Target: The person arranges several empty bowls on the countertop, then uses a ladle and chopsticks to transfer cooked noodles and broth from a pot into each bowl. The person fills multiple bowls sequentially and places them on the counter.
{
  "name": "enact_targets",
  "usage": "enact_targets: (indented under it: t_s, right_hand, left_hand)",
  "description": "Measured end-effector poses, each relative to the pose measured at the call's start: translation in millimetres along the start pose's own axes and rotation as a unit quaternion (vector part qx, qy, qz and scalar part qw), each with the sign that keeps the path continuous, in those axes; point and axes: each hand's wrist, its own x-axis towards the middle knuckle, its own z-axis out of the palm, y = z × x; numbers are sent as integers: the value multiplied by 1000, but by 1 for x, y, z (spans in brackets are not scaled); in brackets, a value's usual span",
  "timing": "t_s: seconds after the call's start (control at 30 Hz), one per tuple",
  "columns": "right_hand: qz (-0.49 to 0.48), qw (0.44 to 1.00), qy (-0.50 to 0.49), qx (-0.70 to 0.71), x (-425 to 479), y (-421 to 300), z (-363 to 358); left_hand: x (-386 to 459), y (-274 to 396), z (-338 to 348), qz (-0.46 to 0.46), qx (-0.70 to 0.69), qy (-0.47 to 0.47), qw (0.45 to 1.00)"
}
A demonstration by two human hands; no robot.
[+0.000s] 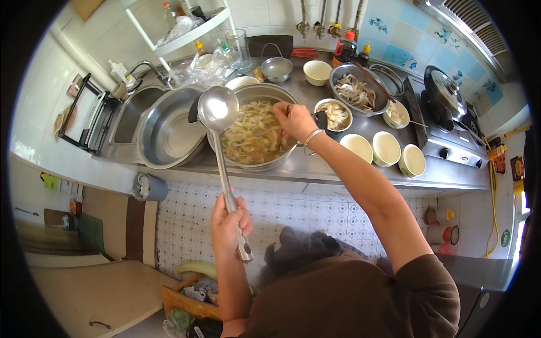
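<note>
My left hand [230, 219] grips the handle of a stainless steel ladle [218, 107], held upright in front of the counter. Its bowl shines and looks bare, and it overlaps the left side of a large metal pot [253, 165]. Broad noodles with bits of green in broth [249, 122] fill the pot. My right hand [296, 121], a bangle on the wrist, is over the pot's right side with fingers curled and pointing down. Something small and dark shows between those fingers; what they hold is hidden. A wide steel basin [169, 158] stands left of the pot.
Several cream bowls [386, 148] line the counter's front edge. Behind them are a filled bowl [334, 114] and a steel bowl of mushroom-like pieces [355, 91] with chopsticks [372, 80] across it. A gas stove [448, 135] is at right, a sink [135, 114] at left.
</note>
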Motion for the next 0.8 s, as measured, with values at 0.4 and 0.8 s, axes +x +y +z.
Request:
enact_targets:
  t_s: [0.4, 0.8]
  right_hand:
    - [220, 924, 140, 280, 43, 17, 22]
    - [247, 777, 223, 535, 41, 24, 45]
  left_hand:
    - [-16, 16, -25, -58, -89, -11, 994]
    - [-29, 29, -36, -145, -211, -119, 959]
